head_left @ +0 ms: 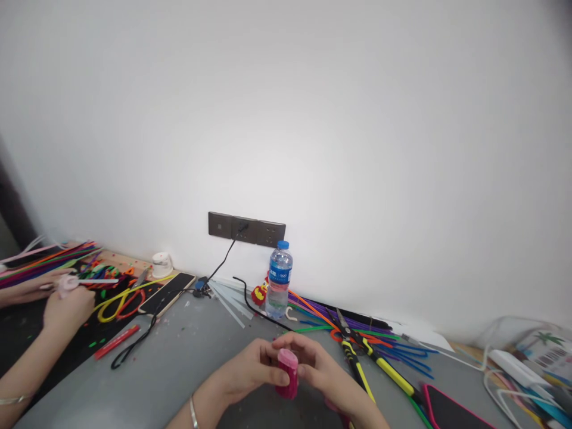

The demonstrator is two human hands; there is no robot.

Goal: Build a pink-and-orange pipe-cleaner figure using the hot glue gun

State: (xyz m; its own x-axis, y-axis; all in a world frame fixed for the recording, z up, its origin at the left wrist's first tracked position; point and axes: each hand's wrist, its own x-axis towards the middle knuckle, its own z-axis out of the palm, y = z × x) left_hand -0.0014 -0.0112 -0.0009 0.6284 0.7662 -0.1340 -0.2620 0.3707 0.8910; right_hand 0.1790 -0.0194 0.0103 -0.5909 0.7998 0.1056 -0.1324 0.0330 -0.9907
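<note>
Left hand (252,369) and right hand (322,370) both pinch a fuzzy pink cylinder (287,374). It stands upright between them.

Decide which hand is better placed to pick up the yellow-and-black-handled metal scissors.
Probably right. The right hand lies beside the scissors; the left hand sits beyond the pink fuzzy roll both hold.

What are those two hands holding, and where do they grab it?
A fuzzy pink cylindrical roll, pinched on its sides between left hand and right hand.
</note>
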